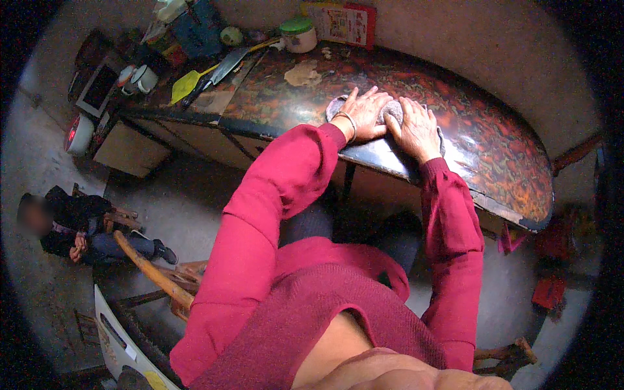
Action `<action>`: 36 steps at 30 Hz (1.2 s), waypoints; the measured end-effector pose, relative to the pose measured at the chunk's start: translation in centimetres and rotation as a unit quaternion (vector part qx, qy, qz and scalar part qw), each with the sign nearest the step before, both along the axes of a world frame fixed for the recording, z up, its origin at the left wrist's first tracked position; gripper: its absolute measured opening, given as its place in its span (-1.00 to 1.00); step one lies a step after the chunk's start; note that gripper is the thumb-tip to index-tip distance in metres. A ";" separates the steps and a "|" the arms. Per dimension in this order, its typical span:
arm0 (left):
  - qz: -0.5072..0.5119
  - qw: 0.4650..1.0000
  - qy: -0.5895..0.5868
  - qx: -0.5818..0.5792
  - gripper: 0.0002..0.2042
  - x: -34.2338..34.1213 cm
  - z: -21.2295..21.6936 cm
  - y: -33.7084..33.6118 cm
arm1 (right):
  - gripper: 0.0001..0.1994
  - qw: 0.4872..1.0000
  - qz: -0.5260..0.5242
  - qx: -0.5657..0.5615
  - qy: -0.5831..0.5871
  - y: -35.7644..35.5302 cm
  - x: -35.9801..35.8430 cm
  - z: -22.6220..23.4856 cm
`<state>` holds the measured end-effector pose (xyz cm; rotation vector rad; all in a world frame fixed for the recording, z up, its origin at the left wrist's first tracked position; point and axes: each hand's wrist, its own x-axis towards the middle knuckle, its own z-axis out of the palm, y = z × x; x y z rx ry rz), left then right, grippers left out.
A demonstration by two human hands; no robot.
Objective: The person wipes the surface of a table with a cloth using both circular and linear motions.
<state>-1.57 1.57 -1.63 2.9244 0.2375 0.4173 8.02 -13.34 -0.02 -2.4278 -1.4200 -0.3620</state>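
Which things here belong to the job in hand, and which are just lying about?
In use:
- left hand, on the cloth
- right hand, likewise
- greyish cloth
- patterned tabletop beneath

Lying about:
- green-lidded jar
- yellow flat-headed tool
- white cup

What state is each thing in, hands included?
Mottled red-brown tabletop: glossy, front edge worn.
Soft grey cloth: bunched.
Bare left hand: open, laid on the cloth.
Bare right hand: open, laid on the cloth.
Round white jar with green lid: upright, closed.
Yellow flat-headed tool: lying down.
Person in dark clothes: seated.
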 end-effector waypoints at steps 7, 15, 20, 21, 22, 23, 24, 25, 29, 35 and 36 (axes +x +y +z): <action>-0.053 0.998 -0.014 0.006 -0.27 -1.8 0.1 -0.3 | -0.33 0.998 0.037 0.005 -0.043 -1.1 -1.2 -0.4; -0.022 1.000 0.016 -0.003 -0.25 0.1 0.4 0.8 | -0.41 0.999 0.043 0.011 -0.004 1.0 1.0 0.1; 0.014 1.000 0.007 -0.023 -0.31 2.9 0.2 2.0 | -0.41 1.000 0.006 0.009 0.022 2.9 3.0 0.6; 0.018 1.000 0.006 -0.024 -0.32 2.9 0.3 2.1 | -0.41 1.000 0.003 0.007 0.018 3.2 3.2 0.3; 0.022 0.999 0.006 -0.025 -0.32 2.9 0.3 2.2 | -0.41 1.000 -0.001 0.005 0.015 3.4 3.2 0.2; 0.027 0.999 0.001 -0.024 -0.33 2.9 0.0 2.2 | -0.40 1.000 -0.001 0.004 0.012 3.4 3.0 0.2; 0.030 0.999 -0.005 -0.021 -0.33 2.9 0.0 2.2 | -0.40 1.000 -0.003 0.004 0.008 3.4 2.9 0.5; 0.034 0.999 -0.012 -0.019 -0.33 2.9 0.0 2.3 | -0.40 1.000 -0.005 0.005 0.003 3.4 2.8 0.7; 0.017 0.999 0.029 -0.026 -0.31 2.0 0.9 1.2 | -0.37 1.000 -0.014 0.008 -0.003 2.1 2.2 0.0; -0.008 1.000 0.025 0.006 -0.28 -0.4 0.1 0.0 | -0.37 1.000 0.006 0.000 -0.013 -0.2 -0.6 0.2; -0.014 1.000 0.024 0.010 -0.28 -0.8 0.2 -0.1 | -0.36 1.000 0.011 0.010 -0.022 -0.4 -0.6 -0.2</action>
